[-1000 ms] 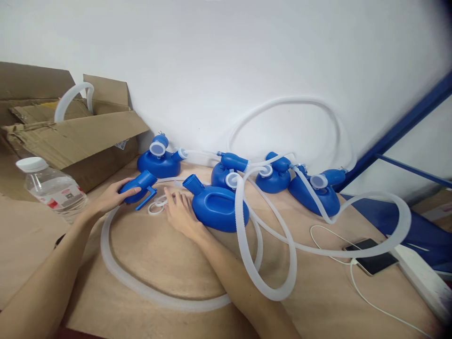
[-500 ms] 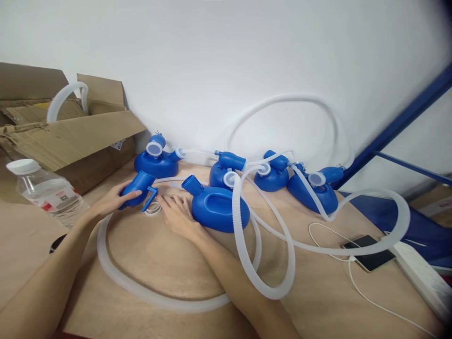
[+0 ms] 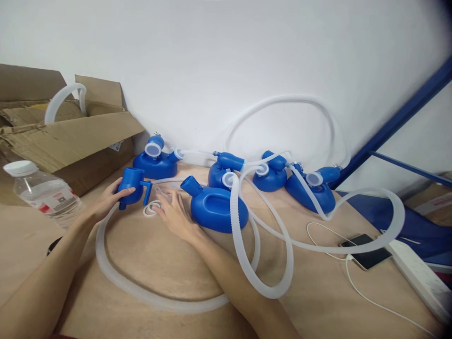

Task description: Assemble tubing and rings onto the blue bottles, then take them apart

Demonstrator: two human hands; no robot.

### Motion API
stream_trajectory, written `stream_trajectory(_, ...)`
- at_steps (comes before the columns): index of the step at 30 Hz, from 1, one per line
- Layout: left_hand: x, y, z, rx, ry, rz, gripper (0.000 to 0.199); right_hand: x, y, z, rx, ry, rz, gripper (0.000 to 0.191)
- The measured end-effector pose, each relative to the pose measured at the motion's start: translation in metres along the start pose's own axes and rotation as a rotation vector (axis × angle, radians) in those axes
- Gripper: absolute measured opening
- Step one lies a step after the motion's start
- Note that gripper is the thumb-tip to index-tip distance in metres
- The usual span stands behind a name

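Note:
My left hand (image 3: 110,200) is wrapped round a blue plastic cup-shaped piece (image 3: 132,184) with a side arm and a short spout below, held upright above the table. My right hand (image 3: 175,212) is closed at the fingertips on a small clear plastic piece (image 3: 159,190), partly hidden by the fingers. White rings (image 3: 151,208) lie on the table beside those fingertips. Just right of this hand stands a blue urinal bottle (image 3: 219,210) with an uncovered, angled neck. A translucent hose (image 3: 141,293) curves over the table beneath my forearms.
Several more blue bottles (image 3: 155,165) with lids and hoses line the wall. At left are a cardboard box (image 3: 70,141) and a clear water bottle (image 3: 49,195). A phone (image 3: 369,252) with a cable and a white power strip (image 3: 418,275) lie at right.
My left hand has turned the blue cup piece more upright. My right hand's fingers have shifted off the white rings, and a clear plastic piece now shows at the fingertips.

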State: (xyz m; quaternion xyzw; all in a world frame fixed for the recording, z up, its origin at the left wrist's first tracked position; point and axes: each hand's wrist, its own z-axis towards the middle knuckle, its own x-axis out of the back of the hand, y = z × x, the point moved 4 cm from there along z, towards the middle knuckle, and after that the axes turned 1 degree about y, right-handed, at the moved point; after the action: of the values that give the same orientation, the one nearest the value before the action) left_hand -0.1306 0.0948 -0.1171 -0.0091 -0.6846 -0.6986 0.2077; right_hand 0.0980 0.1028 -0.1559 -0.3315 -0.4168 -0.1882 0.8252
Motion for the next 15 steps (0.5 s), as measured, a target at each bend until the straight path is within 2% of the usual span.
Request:
stream_trajectory(4, -0.006, 0.004, -0.001, -0.009, 0.075, -0.015, 0.072, -0.007, 0.004, -0.002, 0.105, -0.133, -0.051, 0.055)
stream_trajectory(6, -0.01, 0.006, -0.001, -0.016, 0.132, -0.039, 0.074, 0.003, -0.003, -0.003, 0.198, -0.171, -0.051, 0.053)
stream_trajectory(8, -0.015, 0.008, -0.002, -0.016, 0.178, -0.069, 0.08, 0.027, -0.011, -0.005, 0.247, -0.17, 0.008, 0.046)
stream_trajectory(11, -0.026, 0.015, -0.006, -0.011, 0.177, -0.159, 0.084, 0.082, -0.009, -0.019, 0.174, -0.121, 0.111, 0.041)
stream_trajectory(13, -0.038, 0.027, -0.011, -0.028, 0.145, -0.24, 0.077, 0.121, 0.004, -0.038, 0.14, -0.001, 0.064, 0.038)
stream_trajectory(15, -0.052, 0.046, -0.018, -0.05, 0.101, -0.322, 0.072, 0.15, 0.029, -0.06, 0.067, 0.132, -0.06, 0.038)
